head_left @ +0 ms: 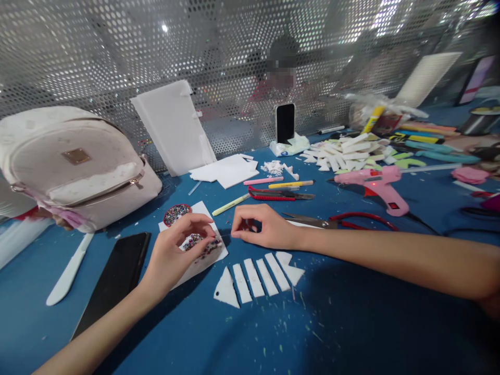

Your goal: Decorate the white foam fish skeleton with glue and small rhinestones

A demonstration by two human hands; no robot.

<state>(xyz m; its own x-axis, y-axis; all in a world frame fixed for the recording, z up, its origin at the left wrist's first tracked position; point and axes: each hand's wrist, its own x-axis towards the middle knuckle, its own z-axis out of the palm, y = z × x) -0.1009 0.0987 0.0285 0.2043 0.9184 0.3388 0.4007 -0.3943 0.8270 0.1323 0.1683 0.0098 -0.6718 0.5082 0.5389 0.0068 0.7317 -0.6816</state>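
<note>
My left hand (175, 249) hovers over small mixed-colour beads (203, 245) spread on a white sheet (216, 254), its thumb and curled index finger apart. My right hand (258, 227) is just right of the sheet, thumb and index fingertips pinched together. A fine thread-like strand (226, 236) runs from that pinch toward the left fingertips; whether it is thread or a needle I cannot tell. A round red-rimmed container of beads (177, 214) sits at the sheet's far edge. White foam pieces (254, 277) lie nearer me in a fish shape, slightly separated.
Beyond my right hand are scissors (332, 223), a red box cutter (273, 194), markers (291, 184) and a pink glue gun (377, 185). Behind them is a heap of white strips (351, 151). A black phone (113, 281), a white knife (70, 273) and a backpack (78, 161) occupy the left.
</note>
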